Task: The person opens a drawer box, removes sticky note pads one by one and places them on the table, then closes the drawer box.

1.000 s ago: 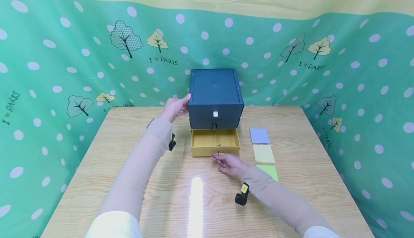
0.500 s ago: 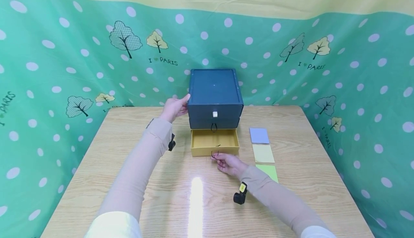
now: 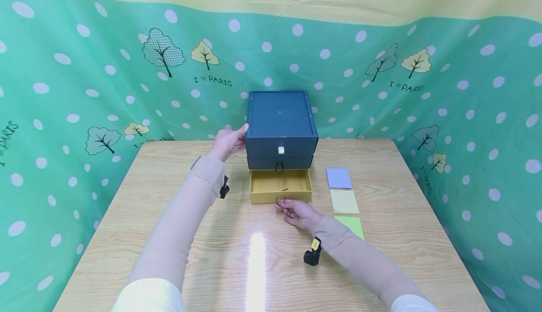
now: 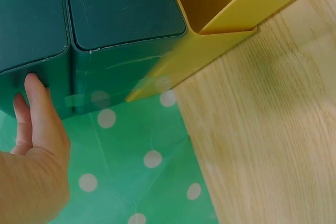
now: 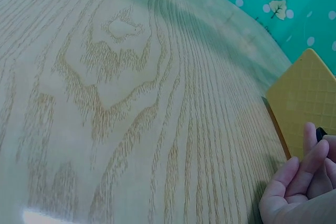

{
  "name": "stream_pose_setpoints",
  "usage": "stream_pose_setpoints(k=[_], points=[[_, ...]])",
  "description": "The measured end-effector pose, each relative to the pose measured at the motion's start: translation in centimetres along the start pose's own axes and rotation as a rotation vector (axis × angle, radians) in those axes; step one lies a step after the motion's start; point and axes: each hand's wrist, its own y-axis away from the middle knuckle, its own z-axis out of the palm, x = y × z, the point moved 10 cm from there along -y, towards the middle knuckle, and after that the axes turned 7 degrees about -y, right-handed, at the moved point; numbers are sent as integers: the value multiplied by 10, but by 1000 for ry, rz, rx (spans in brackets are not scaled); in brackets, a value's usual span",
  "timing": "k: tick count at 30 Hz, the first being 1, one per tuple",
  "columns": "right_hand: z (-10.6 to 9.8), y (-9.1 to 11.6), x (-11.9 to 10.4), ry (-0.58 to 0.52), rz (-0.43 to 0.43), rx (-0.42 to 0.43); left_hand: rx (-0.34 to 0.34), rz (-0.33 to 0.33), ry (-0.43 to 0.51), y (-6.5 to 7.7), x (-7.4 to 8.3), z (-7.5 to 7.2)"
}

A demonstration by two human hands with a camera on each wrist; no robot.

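Observation:
In the head view a dark blue drawer cabinet [image 3: 279, 114] stands at the back of the table, with a yellow drawer [image 3: 264, 198] pulled partway out at its base. My left hand [image 3: 228, 142] presses against the cabinet's left side; the left wrist view shows its fingers [image 4: 39, 95] straight along the wall. My right hand [image 3: 299, 214] pinches the black cord loop [image 3: 277, 202] on the yellow drawer's front. In the right wrist view, the curled fingers partly cover that front. The visible inside of the drawer is bare.
A white knob [image 3: 281, 150] and another black loop [image 3: 279, 167] mark the blue drawers above. Right of the cabinet lie blue [image 3: 338, 178], pale yellow [image 3: 344, 202] and green [image 3: 351, 226] paper squares in a column. A green dotted curtain [image 3: 199, 109] hangs close behind.
The yellow drawer has slid slightly inward toward the cabinet, and my right hand has moved with it, still pinching the loop. The left hand stays against the cabinet's side.

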Motion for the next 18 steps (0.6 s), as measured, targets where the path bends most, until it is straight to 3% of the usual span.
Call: stream_pose_setpoints(k=[18], points=[[2, -4, -7, 40, -14, -29, -9, -19, -2, -1, -1, 1]])
